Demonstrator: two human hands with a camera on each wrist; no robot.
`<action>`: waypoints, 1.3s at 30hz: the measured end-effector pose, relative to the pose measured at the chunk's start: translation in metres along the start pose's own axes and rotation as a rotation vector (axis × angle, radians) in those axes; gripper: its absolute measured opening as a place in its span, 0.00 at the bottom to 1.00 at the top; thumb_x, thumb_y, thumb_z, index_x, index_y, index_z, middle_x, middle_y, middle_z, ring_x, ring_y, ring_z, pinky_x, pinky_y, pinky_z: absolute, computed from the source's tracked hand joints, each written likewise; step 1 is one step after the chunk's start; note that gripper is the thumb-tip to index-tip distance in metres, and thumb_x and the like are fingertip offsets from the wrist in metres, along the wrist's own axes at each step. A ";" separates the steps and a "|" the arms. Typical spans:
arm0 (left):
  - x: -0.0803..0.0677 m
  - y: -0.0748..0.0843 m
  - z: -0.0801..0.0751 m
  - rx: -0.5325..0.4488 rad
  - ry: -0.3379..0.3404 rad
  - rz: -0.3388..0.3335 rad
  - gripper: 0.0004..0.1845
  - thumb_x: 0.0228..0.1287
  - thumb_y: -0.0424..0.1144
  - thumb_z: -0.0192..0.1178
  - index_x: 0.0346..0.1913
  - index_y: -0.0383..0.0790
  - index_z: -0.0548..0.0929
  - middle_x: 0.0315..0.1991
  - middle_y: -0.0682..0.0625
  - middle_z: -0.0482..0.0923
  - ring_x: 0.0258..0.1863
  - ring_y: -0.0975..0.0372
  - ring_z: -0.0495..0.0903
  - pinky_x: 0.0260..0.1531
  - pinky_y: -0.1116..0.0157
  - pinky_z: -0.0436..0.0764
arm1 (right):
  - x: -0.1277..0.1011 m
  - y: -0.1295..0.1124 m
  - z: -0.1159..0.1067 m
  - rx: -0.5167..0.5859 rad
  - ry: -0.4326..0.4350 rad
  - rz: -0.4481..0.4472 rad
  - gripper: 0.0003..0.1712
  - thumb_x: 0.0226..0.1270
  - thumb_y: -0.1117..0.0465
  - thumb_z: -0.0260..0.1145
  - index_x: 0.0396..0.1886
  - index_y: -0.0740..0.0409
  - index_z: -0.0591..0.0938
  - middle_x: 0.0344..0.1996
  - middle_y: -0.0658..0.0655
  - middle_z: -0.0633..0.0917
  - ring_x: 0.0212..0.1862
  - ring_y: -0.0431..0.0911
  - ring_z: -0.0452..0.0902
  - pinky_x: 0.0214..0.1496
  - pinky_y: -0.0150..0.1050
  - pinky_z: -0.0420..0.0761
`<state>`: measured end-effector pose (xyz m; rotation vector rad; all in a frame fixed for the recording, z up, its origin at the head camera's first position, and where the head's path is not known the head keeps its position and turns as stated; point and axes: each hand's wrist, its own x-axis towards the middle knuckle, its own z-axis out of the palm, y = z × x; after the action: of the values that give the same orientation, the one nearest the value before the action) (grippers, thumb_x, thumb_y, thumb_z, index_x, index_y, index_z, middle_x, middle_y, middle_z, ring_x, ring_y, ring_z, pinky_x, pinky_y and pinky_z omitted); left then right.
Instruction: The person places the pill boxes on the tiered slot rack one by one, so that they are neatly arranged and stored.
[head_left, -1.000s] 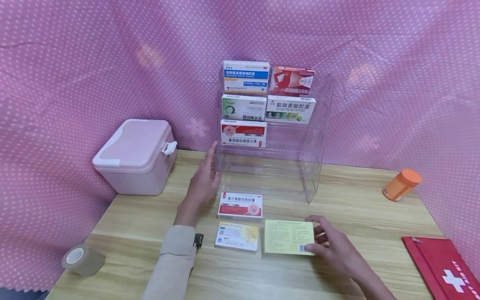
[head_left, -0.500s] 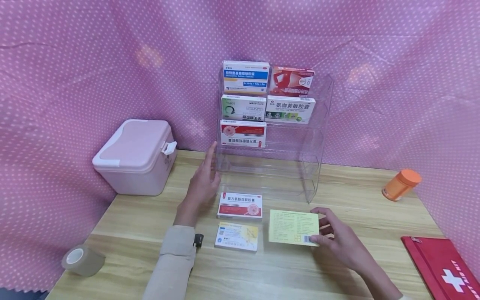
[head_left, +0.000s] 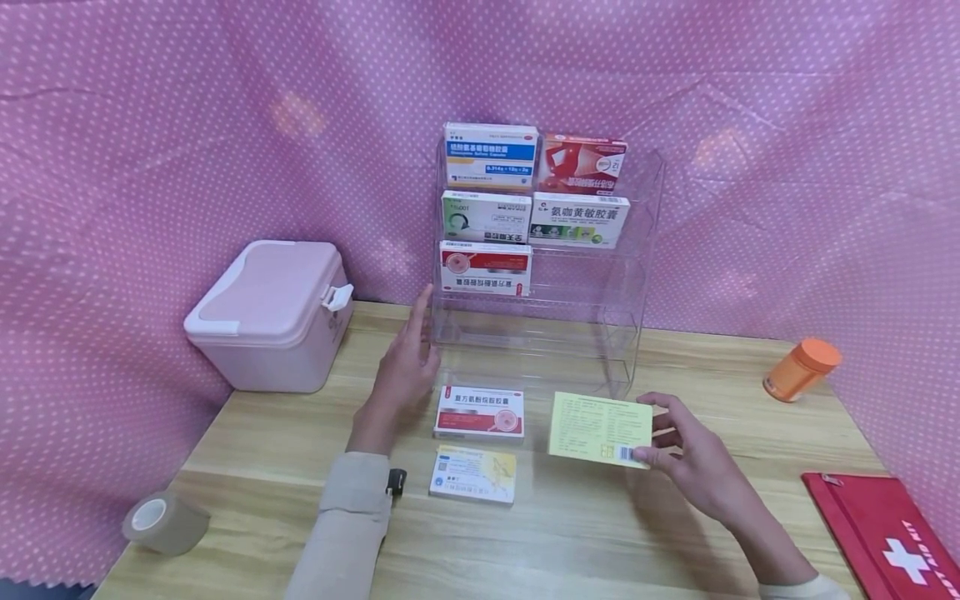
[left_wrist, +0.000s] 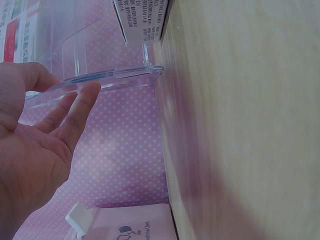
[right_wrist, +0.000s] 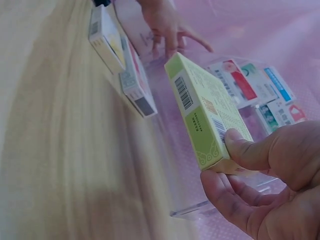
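Observation:
My right hand (head_left: 693,462) pinches a yellow-green medicine box (head_left: 600,427) at its right end, thumb over the printed face. In the right wrist view the box (right_wrist: 205,107) is tilted, its barcoded side showing. At the left side of a clear acrylic display rack (head_left: 540,333), my left hand (head_left: 408,362) touches the edge with nearly straight fingers (left_wrist: 82,110). Medicine boxes fill part of the upper tiers, including a red-and-white box (head_left: 486,271) on the third. A similar red-and-white box (head_left: 480,412) lies before the rack, and a white-and-yellow box (head_left: 472,475) lies nearer me.
A pink medicine chest (head_left: 270,317) stands at the back left. Tape (head_left: 167,522) sits at the table's left edge. To the right are an orange bottle (head_left: 802,369) and a red first aid pouch (head_left: 885,533). A pink dotted curtain (head_left: 750,208) hangs behind.
My right hand has raised the yellow-green box and carried it to the right and toward the rack, tilting it slightly. The left hand has stayed at the rack's side.

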<state>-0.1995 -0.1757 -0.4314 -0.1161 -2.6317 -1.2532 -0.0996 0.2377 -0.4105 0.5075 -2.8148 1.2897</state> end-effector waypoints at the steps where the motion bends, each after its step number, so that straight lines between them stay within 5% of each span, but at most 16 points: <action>1: 0.000 0.000 0.000 0.002 0.000 0.001 0.61 0.76 0.28 0.58 0.79 0.94 0.31 0.88 0.49 0.55 0.81 0.42 0.67 0.73 0.36 0.78 | 0.001 0.000 -0.002 -0.008 0.006 -0.001 0.39 0.68 0.65 0.76 0.75 0.55 0.71 0.49 0.63 0.87 0.44 0.39 0.86 0.39 0.32 0.88; 30: 0.000 -0.001 0.000 0.004 0.005 0.011 0.61 0.76 0.28 0.58 0.80 0.93 0.32 0.88 0.49 0.55 0.81 0.42 0.67 0.73 0.35 0.77 | 0.044 -0.008 -0.035 -0.080 0.278 -0.009 0.41 0.68 0.69 0.76 0.77 0.59 0.68 0.51 0.72 0.85 0.41 0.17 0.75 0.34 0.23 0.81; 39: 0.000 0.003 0.000 0.012 0.002 -0.004 0.61 0.77 0.28 0.58 0.79 0.94 0.31 0.89 0.50 0.53 0.82 0.43 0.66 0.75 0.36 0.75 | 0.060 -0.013 -0.037 -0.031 0.403 -0.038 0.41 0.68 0.74 0.74 0.78 0.58 0.69 0.53 0.68 0.84 0.43 0.22 0.75 0.41 0.14 0.80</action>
<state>-0.1994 -0.1737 -0.4297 -0.1082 -2.6386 -1.2381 -0.1578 0.2400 -0.3678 0.2608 -2.4751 1.1825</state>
